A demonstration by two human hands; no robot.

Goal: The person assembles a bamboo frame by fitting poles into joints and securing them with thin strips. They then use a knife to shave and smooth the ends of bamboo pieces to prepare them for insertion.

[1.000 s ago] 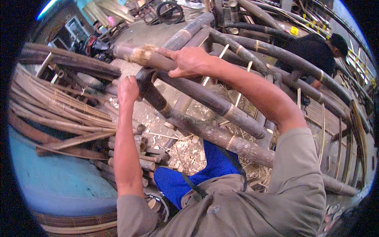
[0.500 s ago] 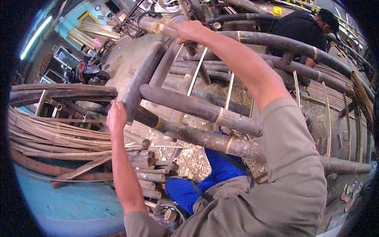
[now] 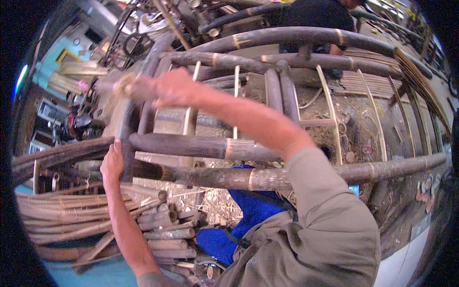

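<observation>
My right hand, closed and blurred by motion, grips a short, thick bamboo piece with a pale, frayed band. It is over the left end of a large dark bamboo frame, above the thick end pole. Lower on that pole, my left hand holds its outer edge, the thumb pointing up. From the end pole a shorter dark rail runs right. Below it lies a long mottled bamboo pole, partly hidden by my right sleeve.
Bundled bamboo strips lie at the left beside stacked cut bamboo tubes. A person in dark clothes is beyond the frame. Pale slats cross the frame's right part. Shavings litter the floor, and sandals lie far right.
My right hand has swung left and down with the bamboo piece, nearer the end pole. The view has turned, and my left hand still holds the pole.
</observation>
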